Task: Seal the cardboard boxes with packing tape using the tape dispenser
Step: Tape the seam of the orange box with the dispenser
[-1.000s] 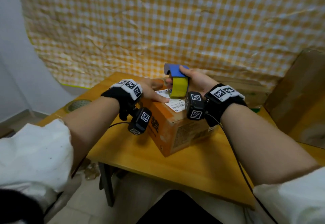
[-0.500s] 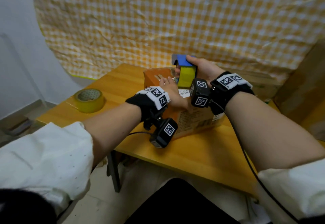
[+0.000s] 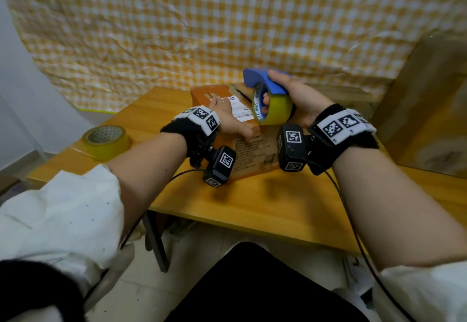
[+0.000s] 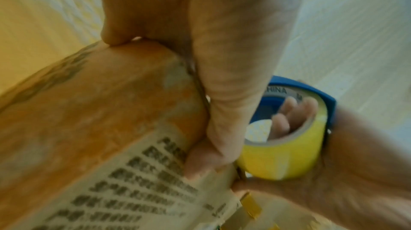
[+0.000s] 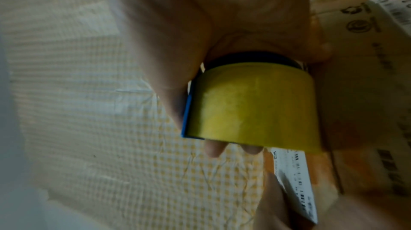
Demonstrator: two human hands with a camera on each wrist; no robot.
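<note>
An orange cardboard box (image 3: 252,152) with a white shipping label (image 3: 241,109) stands on the wooden table (image 3: 265,205). My left hand (image 3: 227,122) lies flat on the box top, its thumb (image 4: 222,110) over the near edge onto the printed side (image 4: 100,110). My right hand (image 3: 295,94) grips the blue tape dispenser (image 3: 262,79) loaded with a yellow tape roll (image 3: 275,109), fingers (image 4: 286,116) through the roll's core. The roll (image 5: 251,102) hovers tilted over the box's near right top edge (image 5: 355,93). Whether tape touches the box is hidden.
A spare yellow tape roll (image 3: 106,142) lies at the table's left end. A big brown cardboard box (image 3: 429,109) stands at the right. A yellow checked cloth (image 3: 227,26) hangs behind. My lap is below the front edge (image 3: 252,225).
My right hand has drawn the dispenser from the box's far end toward the near right edge and tilted it. The left hand has settled on the box top.
</note>
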